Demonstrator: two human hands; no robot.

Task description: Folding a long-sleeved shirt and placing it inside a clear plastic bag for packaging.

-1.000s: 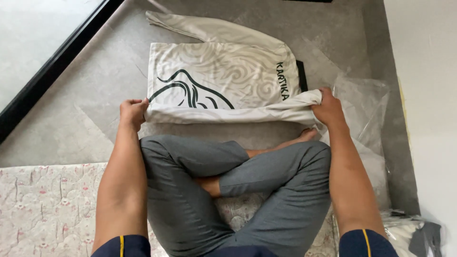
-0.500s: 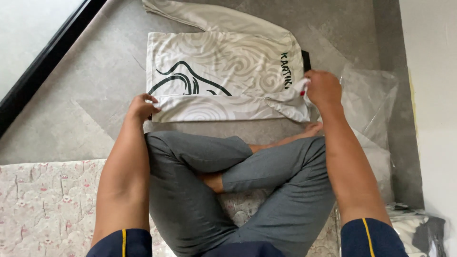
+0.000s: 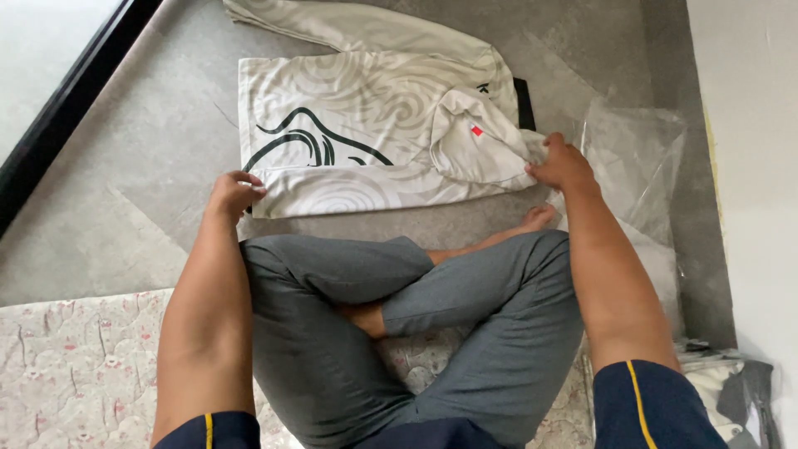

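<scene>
Person sits cross-legged on grey floor, cream shirt (image 3: pixel 366 125) with black swirl print spread flat at upper centre of the frame, just past the knees. Change from half a second ago: right side of the shirt now folded inward, a rounded flap (image 3: pixel 482 137) lying over the printed front, inside-out face showing. Lower hem was a thick rolled band a second ago; now lies flatter. Reads as the fold moving from the hem to the side.

Left hand (image 3: pixel 233 193) at the shirt's lower left corner, fingers curled down and pinching the hem edge. Right hand (image 3: pixel 561 162) at the right edge of the flap, fingers closed on the cloth. One sleeve (image 3: pixel 349 21) trails off to the top of the frame.

Labels and packages: small red square tag (image 3: pixel 476 130) on the folded flap, centre right. Black strip (image 3: pixel 522 101) at the shirt's right edge, probably the collar, cannot tell. Clear plastic bag (image 3: pixel 636 158) crumpled at right, touching the right hand's side. Floral pink mat (image 3: pixel 75 357) at lower left. More bagged cloth (image 3: pixel 731 382) at lower right corner, partly cut off.
</scene>
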